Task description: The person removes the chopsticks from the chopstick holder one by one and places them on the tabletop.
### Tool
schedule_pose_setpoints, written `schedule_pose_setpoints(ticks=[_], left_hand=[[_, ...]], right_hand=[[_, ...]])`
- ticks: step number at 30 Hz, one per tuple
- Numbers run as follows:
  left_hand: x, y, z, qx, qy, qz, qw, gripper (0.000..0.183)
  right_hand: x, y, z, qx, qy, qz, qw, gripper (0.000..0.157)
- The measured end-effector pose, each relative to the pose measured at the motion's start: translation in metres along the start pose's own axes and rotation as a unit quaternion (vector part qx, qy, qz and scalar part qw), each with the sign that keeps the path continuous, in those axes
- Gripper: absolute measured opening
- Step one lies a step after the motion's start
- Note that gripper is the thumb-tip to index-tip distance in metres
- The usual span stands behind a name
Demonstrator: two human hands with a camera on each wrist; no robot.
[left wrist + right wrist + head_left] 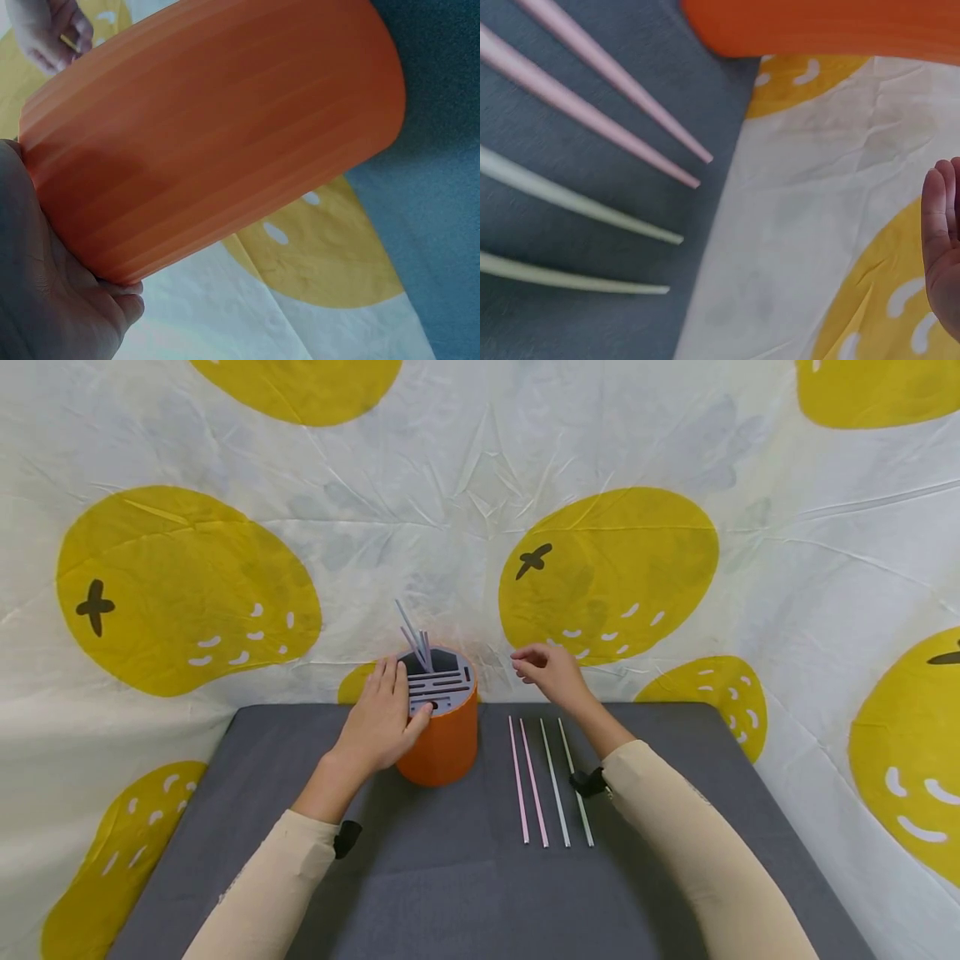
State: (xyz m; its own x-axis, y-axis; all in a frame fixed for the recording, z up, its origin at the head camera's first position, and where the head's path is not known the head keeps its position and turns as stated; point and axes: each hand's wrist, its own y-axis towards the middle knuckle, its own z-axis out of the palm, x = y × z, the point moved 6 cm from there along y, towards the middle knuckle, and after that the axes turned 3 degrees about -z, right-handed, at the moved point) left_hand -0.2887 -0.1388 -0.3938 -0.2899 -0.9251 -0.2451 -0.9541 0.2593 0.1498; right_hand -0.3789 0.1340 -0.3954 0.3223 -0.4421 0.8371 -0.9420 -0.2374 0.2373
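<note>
An orange cylindrical holder (pixel 437 752) with a grey slotted top (pixel 450 677) stands on the table. Several thin, pale sticks (pixel 424 652) lean in the rear compartment of that top. My left hand (pixel 378 714) rests on the holder's left rim, its fingers straight and the thumb across the near edge. To the right of the holder, my right hand (pixel 553 675) hovers with loosely bent fingers and no visible object in them. Two pink chopsticks (pixel 528 777) and two pale green chopsticks (pixel 555 781) lie side by side below it, the rightmost partly behind the right wrist.
A dark grey cloth covers the table (pixel 450 893). Close behind its far edge hangs a white curtain (pixel 420 468) printed with large yellow fruit. Dark wrist devices (pixel 348 839) sit at both cuffs.
</note>
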Motion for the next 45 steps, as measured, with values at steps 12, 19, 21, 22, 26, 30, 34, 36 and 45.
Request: schedule_pose_setpoints(ticks=[12, 19, 21, 22, 26, 30, 34, 36, 45], left_hand=[[0.002, 0.002, -0.002, -0.008, 0.002, 0.000, 1.0000, 0.085], [0.002, 0.003, -0.003, -0.015, 0.001, 0.004, 0.9999, 0.085], [0.002, 0.003, -0.003, -0.016, 0.002, 0.005, 0.9999, 0.085], [0.002, 0.003, -0.003, -0.015, 0.002, 0.006, 0.9999, 0.085], [0.003, 0.003, -0.003, -0.013, 0.004, 0.006, 0.9999, 0.085], [0.003, 0.002, -0.003, -0.012, 0.006, 0.008, 0.9999, 0.084], [0.002, 0.002, -0.002, -0.010, 0.004, 0.010, 0.9999, 0.084], [0.002, 0.002, -0.002, -0.007, 0.001, 0.008, 0.9999, 0.084], [0.002, 0.002, 0.000, -0.013, 0.007, 0.009, 0.9998, 0.083]], right_hand=[[0.043, 0.030, 0.027, -0.006, 0.011, -0.057, 0.998, 0.025], [0.070, 0.046, 0.047, 0.029, -0.005, -0.070, 0.997, 0.026], [0.078, 0.050, 0.054, 0.041, -0.013, -0.069, 0.997, 0.027], [0.081, 0.052, 0.057, 0.045, -0.017, -0.070, 0.996, 0.027], [0.091, 0.059, 0.070, 0.055, -0.033, -0.072, 0.995, 0.028], [0.096, 0.065, 0.082, 0.063, -0.049, -0.081, 0.993, 0.027], [0.099, 0.070, 0.090, 0.067, -0.053, -0.082, 0.993, 0.024], [0.100, 0.073, 0.093, 0.069, -0.055, -0.080, 0.993, 0.023], [0.104, 0.081, 0.103, 0.072, -0.068, -0.083, 0.992, 0.022]])
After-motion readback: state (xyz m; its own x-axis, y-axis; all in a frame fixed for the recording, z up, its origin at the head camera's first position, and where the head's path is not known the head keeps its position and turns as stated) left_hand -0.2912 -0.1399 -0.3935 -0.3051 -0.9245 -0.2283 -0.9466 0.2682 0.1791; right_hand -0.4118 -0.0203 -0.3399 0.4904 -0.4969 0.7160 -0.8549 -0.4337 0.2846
